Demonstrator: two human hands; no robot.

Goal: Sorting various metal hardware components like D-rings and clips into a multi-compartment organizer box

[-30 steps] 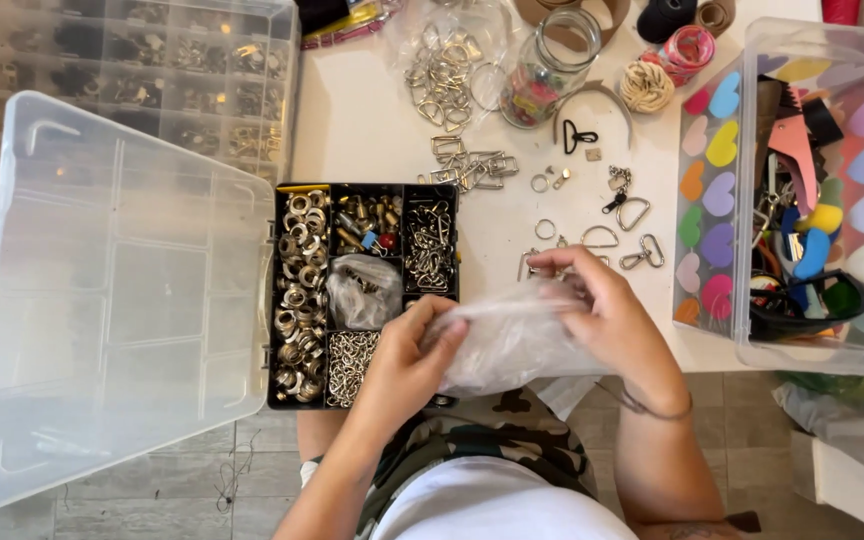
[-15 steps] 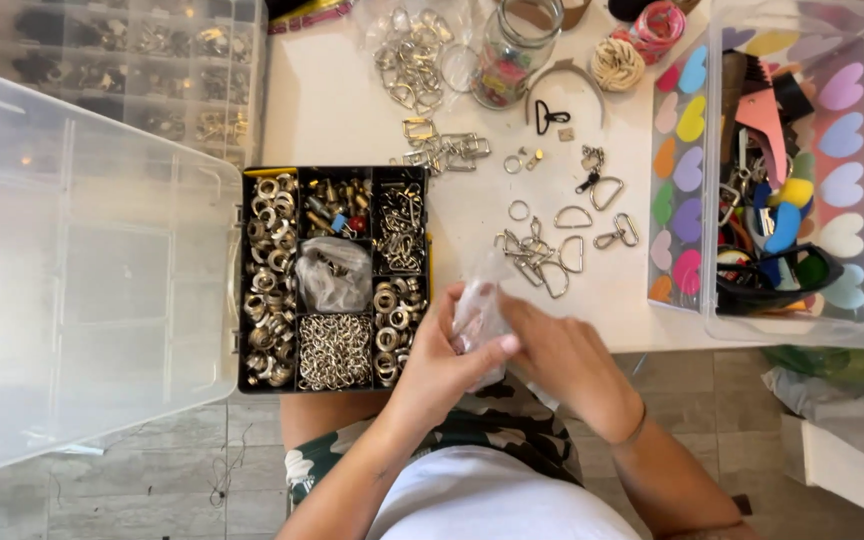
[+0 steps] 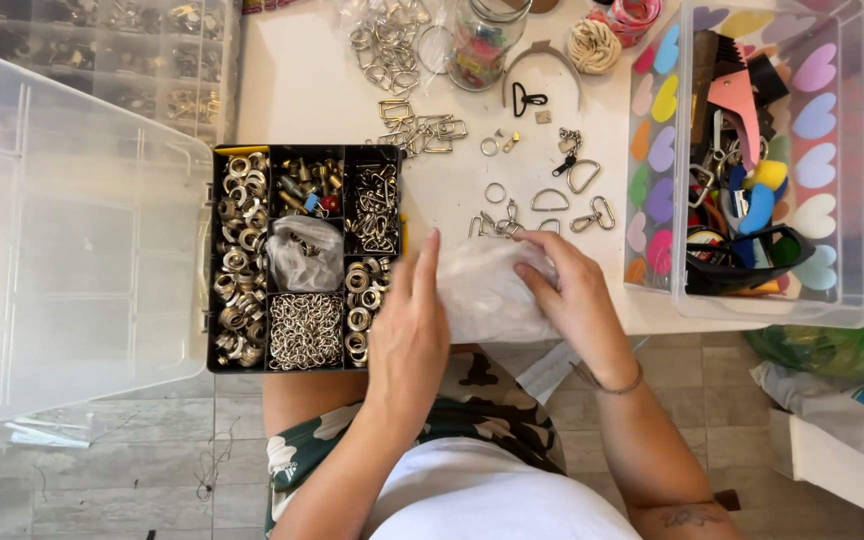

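Both hands hold a small clear plastic bag at the white table's front edge. My left hand grips its left side with the fingers pointing up. My right hand pinches its right side. Just left of my left hand lies a black compartment tray of metal rings, chains and eyelets, with another small bag in its middle cell. Loose metal D-rings and clasps lie on the table right above the held bag.
The tray's clear lid stands open at left. A clear bin with coloured hearts and tools sits at right. A glass jar, more metal hardware and cord rolls are at the back. Tiled floor lies below.
The bag, held low over my lap, has come up onto the table edge. My left hand now lies flat along its left side instead of bunched around it.
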